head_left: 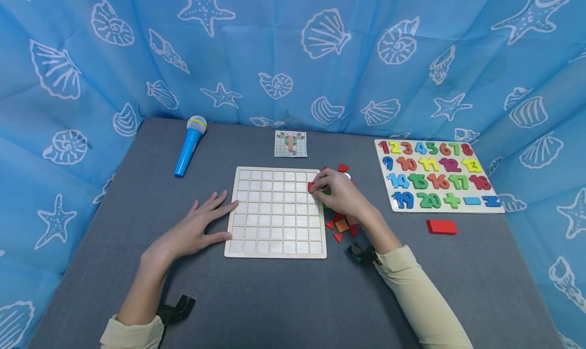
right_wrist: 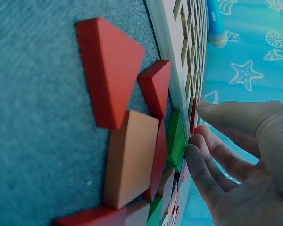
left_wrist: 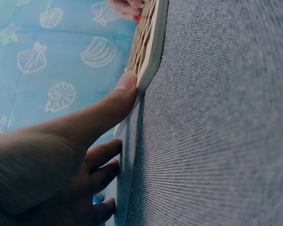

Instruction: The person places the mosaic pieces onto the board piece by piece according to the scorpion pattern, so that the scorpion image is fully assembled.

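A pale wooden grid board (head_left: 276, 255) with square cells lies flat on the table. My left hand (head_left: 197, 227) touches the board's left edge with its thumb and a fingertip, the fingers spread. At the board's right side my right hand (head_left: 341, 190) pinches a small red tile (right_wrist: 193, 115) between thumb and fingers, over the cells near the edge. The fingers partly hide this tile. Beside the board lies a loose pile of red, green, orange and brown wooden pieces, among them an orange square (head_left: 342, 226) and a red triangle (head_left: 338, 237). My right hand covers part of the pile.
A small picture card (head_left: 290, 144) with a colored grid pattern lies behind the board. A blue toy microphone (head_left: 187, 148) is at the back left. On the right are a number puzzle board (head_left: 446, 176) and a red block (head_left: 441, 227). A blue shell-patterned curtain (head_left: 274, 59) borders the table.
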The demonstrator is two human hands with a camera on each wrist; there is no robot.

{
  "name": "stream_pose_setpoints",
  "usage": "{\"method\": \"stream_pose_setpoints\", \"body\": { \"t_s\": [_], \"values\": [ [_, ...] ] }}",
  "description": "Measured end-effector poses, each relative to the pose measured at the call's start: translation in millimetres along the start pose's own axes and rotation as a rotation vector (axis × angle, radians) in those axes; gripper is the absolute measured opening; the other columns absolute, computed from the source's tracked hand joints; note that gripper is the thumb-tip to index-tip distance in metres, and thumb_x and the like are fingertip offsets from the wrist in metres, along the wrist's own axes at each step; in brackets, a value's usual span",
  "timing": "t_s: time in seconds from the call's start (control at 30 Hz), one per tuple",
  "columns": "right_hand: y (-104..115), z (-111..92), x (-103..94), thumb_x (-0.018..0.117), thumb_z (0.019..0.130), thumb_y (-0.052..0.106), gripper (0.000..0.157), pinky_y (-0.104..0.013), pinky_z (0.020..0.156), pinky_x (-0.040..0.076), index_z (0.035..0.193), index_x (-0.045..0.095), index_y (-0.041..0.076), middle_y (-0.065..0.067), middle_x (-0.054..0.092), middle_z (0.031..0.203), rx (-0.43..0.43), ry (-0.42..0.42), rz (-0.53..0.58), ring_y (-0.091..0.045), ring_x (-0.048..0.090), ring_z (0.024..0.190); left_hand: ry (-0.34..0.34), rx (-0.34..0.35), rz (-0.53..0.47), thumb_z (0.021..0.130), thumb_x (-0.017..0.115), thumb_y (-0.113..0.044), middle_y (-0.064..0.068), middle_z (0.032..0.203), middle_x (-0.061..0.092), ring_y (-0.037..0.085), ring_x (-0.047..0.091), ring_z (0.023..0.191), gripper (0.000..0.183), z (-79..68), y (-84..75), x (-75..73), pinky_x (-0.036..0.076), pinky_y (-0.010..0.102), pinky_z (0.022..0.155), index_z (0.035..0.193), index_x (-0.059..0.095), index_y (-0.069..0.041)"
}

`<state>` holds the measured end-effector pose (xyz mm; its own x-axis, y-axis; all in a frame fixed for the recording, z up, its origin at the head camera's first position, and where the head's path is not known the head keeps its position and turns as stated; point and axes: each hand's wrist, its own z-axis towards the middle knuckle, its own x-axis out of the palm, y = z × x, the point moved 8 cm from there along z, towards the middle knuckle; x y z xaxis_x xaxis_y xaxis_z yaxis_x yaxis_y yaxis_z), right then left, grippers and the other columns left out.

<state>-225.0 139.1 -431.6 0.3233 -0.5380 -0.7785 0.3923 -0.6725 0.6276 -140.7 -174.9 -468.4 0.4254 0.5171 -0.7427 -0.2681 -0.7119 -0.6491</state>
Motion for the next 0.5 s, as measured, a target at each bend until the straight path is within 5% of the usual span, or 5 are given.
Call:
{"method": "stream_pose_setpoints", "body": {
  "t_s": [0.2, 0.5],
  "values": [
    [-4.5, -4.1, -6.0, 0.074, 0.101, 0.003, 0.011, -0.05, 0.091, 0.062, 0.105, 0.084, 0.004, -0.017, 0.071, 0.123, 0.015, -0.031, 0.021, -0.032, 0.07, 0.107, 0.002, 0.001, -0.008, 0.099, 0.079, -0.044, 0.026, 0.18, 0.022, 0.056, 0.014, 0.166, 0.081, 0.1, -0.6, -0.2, 0.006, 0.087, 0.124, 0.169, 0.042, -0.026],
    [-29.5, -12.3, -18.3, 0.08, 0.096, 0.006, 0.013, -0.033, 0.077, 0.057, 0.108, 0.083, 0.002, -0.013, 0.076, 0.1, 0.104, -0.044, -0.029, -0.019, 0.067, 0.083, -0.038, 0.055, -0.024, 0.099, 0.075, -0.055, 0.024, 0.18, 0.026, 0.054, 0.017, 0.166, 0.079, 1.4, 11.4, 4.8, 0.009, 0.088, 0.122, 0.168, 0.042, -0.034]
  ]
}}
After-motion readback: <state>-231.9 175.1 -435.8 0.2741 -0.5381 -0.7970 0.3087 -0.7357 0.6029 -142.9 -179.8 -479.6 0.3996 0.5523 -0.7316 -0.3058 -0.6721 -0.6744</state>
